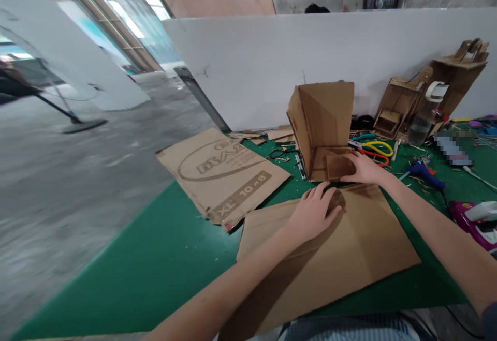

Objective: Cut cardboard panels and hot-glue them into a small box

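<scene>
A large plain cardboard sheet (368, 232) lies on the green table in front of me. My left hand (316, 211) rests on its far part with the fingers spread. Just beyond the sheet stands an open cardboard box structure (326, 113) with upright walls. At its base, my right hand (363, 168) grips the edge of a small cardboard piece (337, 166) between thumb and fingers. To the left is a printed cardboard sheet (233, 175) marked "XL 10×8".
Scissors with yellow handles (378, 148), a blue glue gun (425, 174), a phone (452, 149) and a clear bottle (425, 116) are on the right. Cardboard models (399, 105) stand against the white partition (248, 72). A magenta device (471, 227) sits at the right edge.
</scene>
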{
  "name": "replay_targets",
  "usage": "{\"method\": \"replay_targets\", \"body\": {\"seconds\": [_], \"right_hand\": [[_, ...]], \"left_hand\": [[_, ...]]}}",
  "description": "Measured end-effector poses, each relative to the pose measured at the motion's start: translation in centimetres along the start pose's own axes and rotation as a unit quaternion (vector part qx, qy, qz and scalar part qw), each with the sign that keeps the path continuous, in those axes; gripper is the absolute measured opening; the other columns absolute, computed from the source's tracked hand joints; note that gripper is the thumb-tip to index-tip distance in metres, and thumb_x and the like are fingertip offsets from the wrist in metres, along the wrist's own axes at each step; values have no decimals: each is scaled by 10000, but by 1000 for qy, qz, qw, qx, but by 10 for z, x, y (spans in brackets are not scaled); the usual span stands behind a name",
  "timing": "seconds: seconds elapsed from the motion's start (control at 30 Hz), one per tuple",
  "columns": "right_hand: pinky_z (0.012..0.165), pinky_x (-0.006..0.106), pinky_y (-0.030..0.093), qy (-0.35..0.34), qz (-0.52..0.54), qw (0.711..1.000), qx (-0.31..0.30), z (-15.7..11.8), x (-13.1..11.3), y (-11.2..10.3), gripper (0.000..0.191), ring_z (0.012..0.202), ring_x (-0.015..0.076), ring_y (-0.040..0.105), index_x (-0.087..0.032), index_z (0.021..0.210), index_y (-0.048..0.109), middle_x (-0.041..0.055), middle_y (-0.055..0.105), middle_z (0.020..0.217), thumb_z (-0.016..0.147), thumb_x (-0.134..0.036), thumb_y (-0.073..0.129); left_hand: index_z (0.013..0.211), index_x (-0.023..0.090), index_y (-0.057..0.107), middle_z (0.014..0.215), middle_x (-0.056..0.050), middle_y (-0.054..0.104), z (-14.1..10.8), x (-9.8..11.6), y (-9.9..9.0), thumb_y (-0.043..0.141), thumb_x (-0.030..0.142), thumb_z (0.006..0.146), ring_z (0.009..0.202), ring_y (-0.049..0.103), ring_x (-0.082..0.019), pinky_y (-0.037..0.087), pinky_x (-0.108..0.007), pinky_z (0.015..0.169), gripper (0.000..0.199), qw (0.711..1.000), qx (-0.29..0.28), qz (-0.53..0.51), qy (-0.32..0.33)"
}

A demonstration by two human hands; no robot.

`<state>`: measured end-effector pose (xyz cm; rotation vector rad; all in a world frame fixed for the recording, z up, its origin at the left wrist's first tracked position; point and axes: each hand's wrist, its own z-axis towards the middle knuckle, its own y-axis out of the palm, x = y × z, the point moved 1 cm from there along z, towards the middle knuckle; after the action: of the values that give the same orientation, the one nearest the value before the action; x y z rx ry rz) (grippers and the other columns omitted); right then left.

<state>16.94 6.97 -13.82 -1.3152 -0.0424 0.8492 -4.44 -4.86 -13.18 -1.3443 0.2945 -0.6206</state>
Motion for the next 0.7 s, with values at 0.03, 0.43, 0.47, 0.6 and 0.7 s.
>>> {"method": "replay_targets", "body": {"seconds": [0.03,0.43,0.47,0.6,0.7], "right_hand": [[1011,552,403,-2,-5,1000,8,-2,3,-2,862,1212,369,526,-137,1343,528,216,552,1310,649,-592,763],[1120,561,316,21,40,997,64,-82,-22,-42,722,1366,340,386,-250,1386,484,126,455,1460,769,-574,673],[1116,562,325,23,44,997,54,-93,-28,-41,717,1377,341,372,-255,1395,473,125,442,1472,779,-567,667],[1137,586,286,16,38,999,16,-124,-49,-29,715,1402,337,341,-258,1416,440,129,406,1504,803,-561,646],[1180,585,184,-41,35,998,-29,-133,-59,-21,749,1401,334,345,-231,1415,439,140,424,1491,784,-562,670]], "left_hand": [[1321,174,456,1394,-148,473,-1,-1,2,441,398,945,1259,487,-296,420,-459,1035,438,1000,2,-10,-5],[1116,194,583,1131,-95,628,-11,-24,-7,430,309,941,1083,546,-256,422,-475,1019,259,999,17,-32,2],[1124,194,580,1145,-99,628,-12,-24,-9,416,300,946,1097,546,-257,418,-477,1027,265,999,29,-31,3],[1267,181,514,1266,-145,584,-11,-9,-20,444,370,938,1209,513,-277,376,-489,1080,386,994,91,-36,40],[1383,183,420,1443,-180,452,-7,5,-27,521,558,870,1344,404,-323,300,-531,1135,644,994,62,-51,77]]}}
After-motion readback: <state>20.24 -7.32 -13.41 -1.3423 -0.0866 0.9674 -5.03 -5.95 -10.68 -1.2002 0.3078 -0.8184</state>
